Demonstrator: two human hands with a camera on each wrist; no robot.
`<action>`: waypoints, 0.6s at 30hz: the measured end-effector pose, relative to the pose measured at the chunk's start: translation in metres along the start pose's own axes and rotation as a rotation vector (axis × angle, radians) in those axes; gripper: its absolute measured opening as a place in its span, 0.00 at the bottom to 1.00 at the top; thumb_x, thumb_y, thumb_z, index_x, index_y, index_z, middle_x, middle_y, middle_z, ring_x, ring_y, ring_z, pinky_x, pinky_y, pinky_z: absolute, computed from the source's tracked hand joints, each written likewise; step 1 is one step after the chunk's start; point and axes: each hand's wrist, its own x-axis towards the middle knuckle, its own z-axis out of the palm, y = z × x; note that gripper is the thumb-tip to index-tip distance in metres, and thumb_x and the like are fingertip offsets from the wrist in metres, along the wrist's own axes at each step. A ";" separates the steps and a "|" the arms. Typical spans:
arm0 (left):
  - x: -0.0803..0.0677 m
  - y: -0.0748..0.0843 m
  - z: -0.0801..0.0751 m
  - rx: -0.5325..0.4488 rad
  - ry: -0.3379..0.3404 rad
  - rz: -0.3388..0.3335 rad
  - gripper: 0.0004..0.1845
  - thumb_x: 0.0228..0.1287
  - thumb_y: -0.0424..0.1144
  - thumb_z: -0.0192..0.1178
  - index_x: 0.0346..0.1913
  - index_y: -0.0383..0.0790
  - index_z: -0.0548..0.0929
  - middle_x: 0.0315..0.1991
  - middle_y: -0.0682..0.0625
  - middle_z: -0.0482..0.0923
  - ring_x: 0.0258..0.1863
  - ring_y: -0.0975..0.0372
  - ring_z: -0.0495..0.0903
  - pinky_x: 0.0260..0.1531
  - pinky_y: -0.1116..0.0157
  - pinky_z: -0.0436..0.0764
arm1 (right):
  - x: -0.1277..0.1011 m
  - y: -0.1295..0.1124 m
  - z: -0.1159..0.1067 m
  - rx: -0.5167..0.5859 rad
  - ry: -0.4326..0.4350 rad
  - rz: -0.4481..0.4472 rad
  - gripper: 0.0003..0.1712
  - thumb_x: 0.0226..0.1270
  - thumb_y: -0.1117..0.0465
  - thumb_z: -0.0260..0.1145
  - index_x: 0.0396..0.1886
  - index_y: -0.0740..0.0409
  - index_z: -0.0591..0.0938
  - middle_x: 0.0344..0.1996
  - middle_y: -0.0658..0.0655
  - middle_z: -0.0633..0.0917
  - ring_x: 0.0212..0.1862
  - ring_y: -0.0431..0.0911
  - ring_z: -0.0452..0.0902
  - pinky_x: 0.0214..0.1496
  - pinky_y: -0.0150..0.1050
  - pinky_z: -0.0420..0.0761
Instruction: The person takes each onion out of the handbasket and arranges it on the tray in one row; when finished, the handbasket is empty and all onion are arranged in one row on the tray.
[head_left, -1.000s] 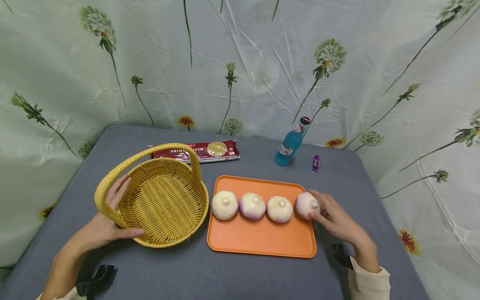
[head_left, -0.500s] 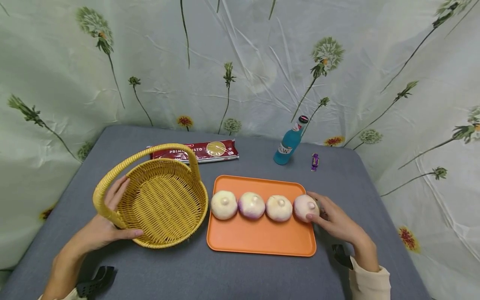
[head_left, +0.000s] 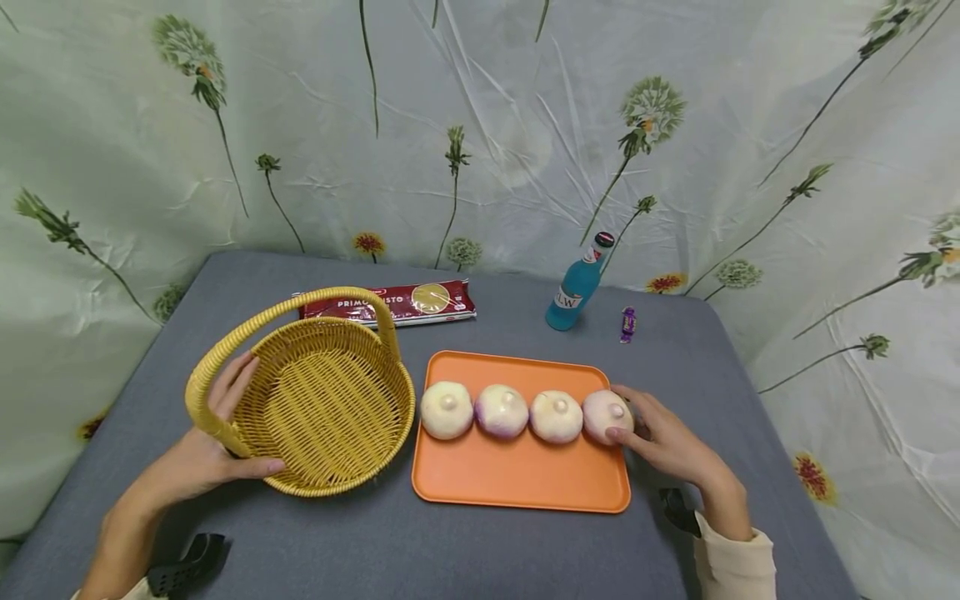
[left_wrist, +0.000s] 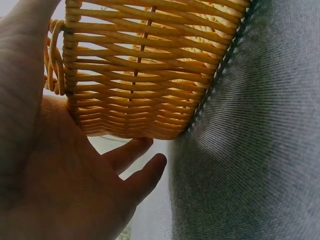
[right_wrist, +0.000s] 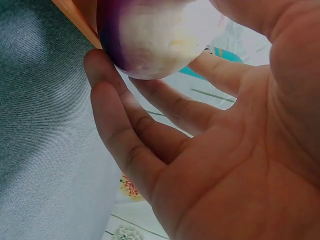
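An empty yellow wicker basket (head_left: 330, 400) with a hoop handle stands at the left of the grey table. My left hand (head_left: 234, 421) cups its outer wall (left_wrist: 145, 75) at the handle's base, with the thumb along the front and straight fingers (left_wrist: 145, 172) beside it. To its right, an orange tray (head_left: 517, 475) carries a row of white and purple turnips. My right hand (head_left: 628, 414) grips the rightmost turnip (head_left: 603, 412), thumb in front and fingers behind. The right wrist view shows that turnip (right_wrist: 155, 35) held against the curled fingers (right_wrist: 130, 130).
A red pasta packet (head_left: 390, 302) lies behind the basket. A blue bottle (head_left: 573, 287) and a small purple sweet (head_left: 627, 324) stand behind the tray. A flowered curtain hangs close around the back and both sides of the table.
The rightmost turnip has slid a little to the left in my right hand and now touches its neighbour. My left hand has stayed on the basket.
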 end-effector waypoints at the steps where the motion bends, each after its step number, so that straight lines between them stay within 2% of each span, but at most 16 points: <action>1: 0.000 0.000 0.000 0.004 0.003 0.005 0.77 0.31 0.34 0.84 0.81 0.40 0.39 0.79 0.36 0.33 0.77 0.70 0.31 0.62 0.83 0.38 | 0.000 0.000 0.000 -0.005 -0.001 0.002 0.38 0.70 0.50 0.67 0.73 0.62 0.66 0.60 0.66 0.75 0.46 0.50 0.72 0.46 0.44 0.75; 7: -0.001 0.000 -0.001 0.006 0.009 -0.002 0.77 0.30 0.33 0.84 0.81 0.41 0.40 0.80 0.37 0.35 0.77 0.69 0.32 0.62 0.83 0.39 | 0.003 -0.002 0.001 -0.024 -0.016 0.022 0.39 0.70 0.48 0.67 0.73 0.63 0.66 0.63 0.69 0.74 0.48 0.52 0.73 0.49 0.50 0.76; 13: -0.003 0.001 -0.002 -0.001 0.007 -0.024 0.76 0.32 0.33 0.84 0.82 0.43 0.40 0.80 0.40 0.33 0.77 0.69 0.31 0.65 0.79 0.36 | 0.005 -0.001 0.000 -0.020 -0.020 0.036 0.39 0.70 0.48 0.67 0.72 0.64 0.66 0.61 0.69 0.75 0.46 0.52 0.74 0.47 0.50 0.78; 18: -0.004 0.002 -0.002 -0.019 0.009 -0.045 0.75 0.33 0.32 0.83 0.82 0.45 0.40 0.81 0.47 0.32 0.78 0.69 0.30 0.65 0.78 0.35 | 0.005 -0.002 0.000 0.004 -0.016 0.036 0.38 0.71 0.49 0.66 0.72 0.64 0.66 0.63 0.71 0.74 0.49 0.56 0.78 0.50 0.55 0.81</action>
